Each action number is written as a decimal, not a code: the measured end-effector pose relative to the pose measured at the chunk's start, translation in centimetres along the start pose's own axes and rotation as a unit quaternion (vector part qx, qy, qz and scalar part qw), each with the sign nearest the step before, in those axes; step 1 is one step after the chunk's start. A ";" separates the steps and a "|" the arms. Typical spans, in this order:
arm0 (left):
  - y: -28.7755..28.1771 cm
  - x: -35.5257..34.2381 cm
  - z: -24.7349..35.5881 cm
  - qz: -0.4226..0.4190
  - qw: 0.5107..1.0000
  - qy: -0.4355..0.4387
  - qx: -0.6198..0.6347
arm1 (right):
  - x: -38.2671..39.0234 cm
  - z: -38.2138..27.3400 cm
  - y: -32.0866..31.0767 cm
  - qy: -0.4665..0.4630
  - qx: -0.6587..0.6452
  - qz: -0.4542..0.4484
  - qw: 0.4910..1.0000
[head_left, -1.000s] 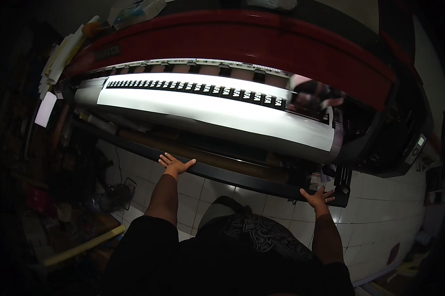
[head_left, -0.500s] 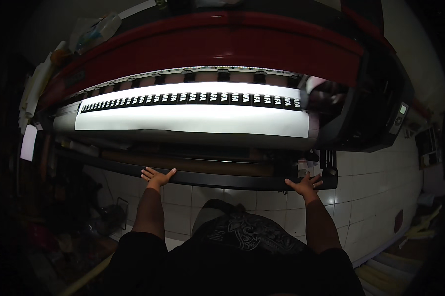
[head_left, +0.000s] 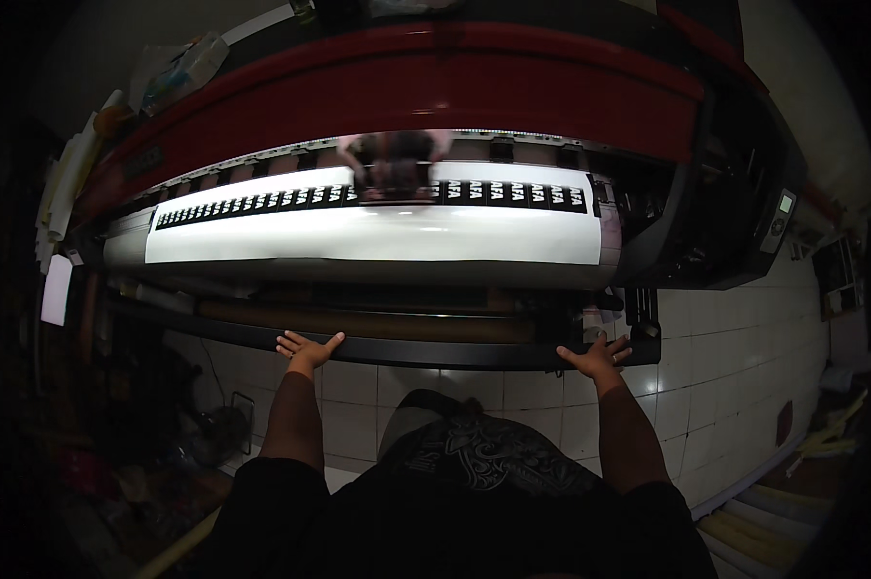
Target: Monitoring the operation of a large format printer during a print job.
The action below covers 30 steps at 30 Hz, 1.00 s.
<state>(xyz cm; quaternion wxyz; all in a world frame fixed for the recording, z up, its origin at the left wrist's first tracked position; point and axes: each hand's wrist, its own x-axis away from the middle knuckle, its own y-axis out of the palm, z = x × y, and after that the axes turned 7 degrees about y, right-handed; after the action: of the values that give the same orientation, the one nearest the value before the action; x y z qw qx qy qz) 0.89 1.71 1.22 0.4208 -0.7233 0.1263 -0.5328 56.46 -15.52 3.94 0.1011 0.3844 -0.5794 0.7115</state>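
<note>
- While both palms press flat on the black front bar [head_left: 435,349] of a wide-format printer [head_left: 407,96], the left hand [head_left: 305,349] spreads its fingers [head_left: 286,340] apart along the bar's near edge, gripping nothing.
- Well to the right along the same bar, the right hand [head_left: 598,359] lies open too, fingers splayed, just short of the bar's right end.
- Beyond the fingers, a brown cardboard roll [head_left: 358,323] runs parallel to the bar, and above it the white printed sheet [head_left: 368,236] curves over the platen, a row of black marks on its far edge.
- Between the hands the bar is bare.
- Below the fingers, pale floor tiles [head_left: 744,386] open out rightward; dark clutter [head_left: 117,434] crowds the left.
</note>
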 end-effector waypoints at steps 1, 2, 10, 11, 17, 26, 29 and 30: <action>0.0 0.0 -0.1 0.000 1.000 0.000 0.000 | 0.1 -0.1 -0.1 0.000 0.000 0.000 1.000; 0.0 -0.1 -0.2 0.001 1.000 0.002 0.001 | 0.1 -0.1 -0.1 0.000 0.003 -0.003 1.000; 0.2 -0.2 -0.3 0.005 1.000 0.009 0.001 | 0.2 -0.1 -0.2 0.001 0.000 -0.001 1.000; 0.2 -0.2 -0.2 0.005 1.000 0.006 0.000 | 0.2 -0.1 -0.2 0.003 0.001 0.001 1.000; 0.4 -0.6 -0.4 0.009 1.000 0.003 0.002 | 0.2 -0.3 -0.2 0.006 0.007 -0.002 1.000; 0.2 -0.4 -0.2 0.001 1.000 0.006 0.001 | -0.1 -0.1 -0.1 0.005 0.009 -0.007 1.000; 0.2 -0.4 -0.2 0.000 1.000 0.007 0.001 | -0.2 0.0 0.0 0.003 0.007 -0.007 1.000; 0.2 -0.4 -0.2 0.000 1.000 0.007 0.000 | -0.1 0.0 0.0 0.004 0.007 -0.005 1.000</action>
<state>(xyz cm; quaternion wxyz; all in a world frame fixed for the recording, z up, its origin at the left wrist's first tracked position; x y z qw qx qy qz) 0.59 1.72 0.81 0.4201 -0.7192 0.1294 -0.5381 56.51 -15.46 3.85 0.1041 0.3855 -0.5721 0.7164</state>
